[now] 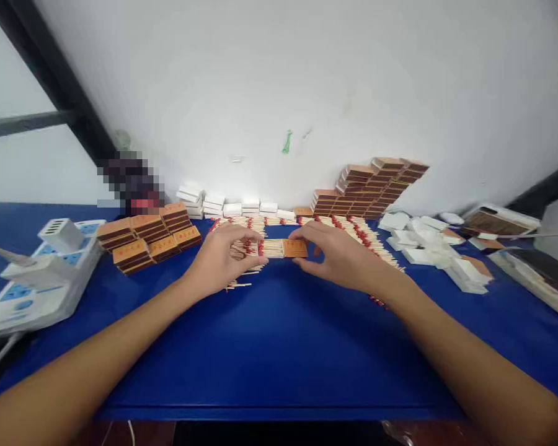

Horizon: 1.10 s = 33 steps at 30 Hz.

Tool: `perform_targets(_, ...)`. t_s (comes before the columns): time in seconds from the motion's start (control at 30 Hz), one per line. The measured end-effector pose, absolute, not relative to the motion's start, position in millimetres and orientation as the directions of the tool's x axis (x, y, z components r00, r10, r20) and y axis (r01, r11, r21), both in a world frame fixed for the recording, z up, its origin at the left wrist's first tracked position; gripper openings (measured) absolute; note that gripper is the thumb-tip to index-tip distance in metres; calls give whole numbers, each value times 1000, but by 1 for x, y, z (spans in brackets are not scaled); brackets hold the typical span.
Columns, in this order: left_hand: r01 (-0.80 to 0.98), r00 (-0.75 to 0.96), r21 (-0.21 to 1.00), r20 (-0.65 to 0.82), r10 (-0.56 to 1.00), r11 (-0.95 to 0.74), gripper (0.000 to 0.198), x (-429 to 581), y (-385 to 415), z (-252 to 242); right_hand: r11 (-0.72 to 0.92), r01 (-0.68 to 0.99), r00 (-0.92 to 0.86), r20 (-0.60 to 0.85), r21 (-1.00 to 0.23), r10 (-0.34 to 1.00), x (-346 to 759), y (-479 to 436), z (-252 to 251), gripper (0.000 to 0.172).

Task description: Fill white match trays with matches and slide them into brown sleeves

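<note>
My left hand (223, 257) is closed around a white matchbox tray (266, 248) filled with red-tipped matches, holding it low over the blue table (279, 347). My right hand (337, 254) pinches the orange matchbox sleeve (294, 248), which sits partly over the tray's right end. Loose matches (353, 232) lie scattered under and behind both hands.
Stacks of orange matchboxes stand at the left (149, 238) and against the wall at the back right (372, 186). White empty trays (235, 205) line the wall, and more white trays (428, 244) lie at the right. A white power strip (41, 272) sits far left.
</note>
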State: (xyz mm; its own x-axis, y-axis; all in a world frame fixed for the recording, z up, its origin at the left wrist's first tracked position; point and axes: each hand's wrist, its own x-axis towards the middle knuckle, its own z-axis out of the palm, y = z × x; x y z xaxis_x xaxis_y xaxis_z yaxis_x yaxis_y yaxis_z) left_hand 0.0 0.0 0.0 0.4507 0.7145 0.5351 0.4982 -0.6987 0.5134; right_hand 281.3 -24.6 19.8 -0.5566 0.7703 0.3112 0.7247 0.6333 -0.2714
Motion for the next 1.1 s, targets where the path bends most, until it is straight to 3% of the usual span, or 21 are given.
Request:
perform_targets(0.67, 480, 480, 505, 534, 696, -717, 31, -1, -3, 2, 634, 684, -540, 335, -360, 773, 278, -30, 25, 21)
perform_targets(0.9, 471, 465, 552, 508, 725, -689, 27, 0, -4, 4, 599, 641, -501, 329, -481, 800, 282, -26, 22, 24)
perform_targets(1.1, 483, 410, 615, 471, 781, -624, 33, -1, -4, 6, 593, 644, -499, 324, -483, 804, 282, -23, 21, 30)
